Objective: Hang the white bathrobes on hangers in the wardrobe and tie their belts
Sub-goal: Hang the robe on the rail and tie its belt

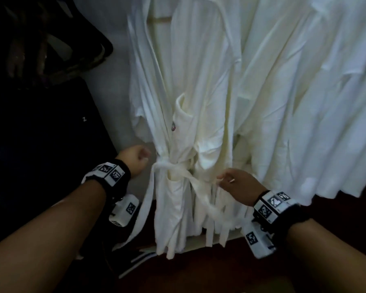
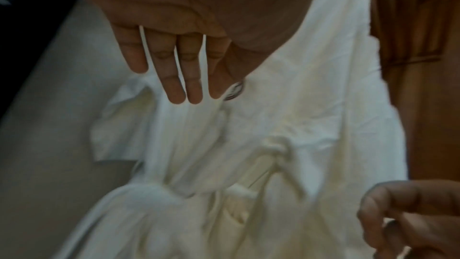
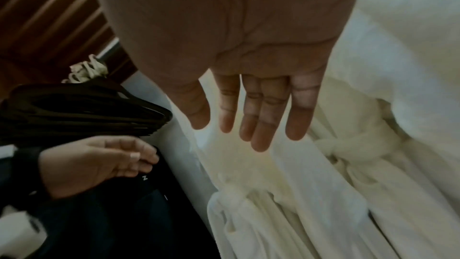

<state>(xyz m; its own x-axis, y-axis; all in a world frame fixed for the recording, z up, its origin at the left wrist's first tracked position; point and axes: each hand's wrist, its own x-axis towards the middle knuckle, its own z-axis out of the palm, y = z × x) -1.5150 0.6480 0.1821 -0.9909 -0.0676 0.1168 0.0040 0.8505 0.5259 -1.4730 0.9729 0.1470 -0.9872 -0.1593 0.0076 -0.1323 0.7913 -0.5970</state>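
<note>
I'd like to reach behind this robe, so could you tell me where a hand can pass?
Free: the pale strip between the belted bathrobe and the dark hangers. Crowded: rightward, more bathrobes press against it.

The light is dim. A pale back wall [image 1: 114,85] stands behind, with a dark panel [image 1: 40,144] at the left and a dark reddish-brown floor [image 1: 199,271] below. Slatted brown wood [image 3: 49,17] shows at the side.

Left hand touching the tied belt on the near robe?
Apart. In the head view the left hand sits left of the belt knot with dark background between them; the left wrist view shows its straight fingers holding nothing.
</note>
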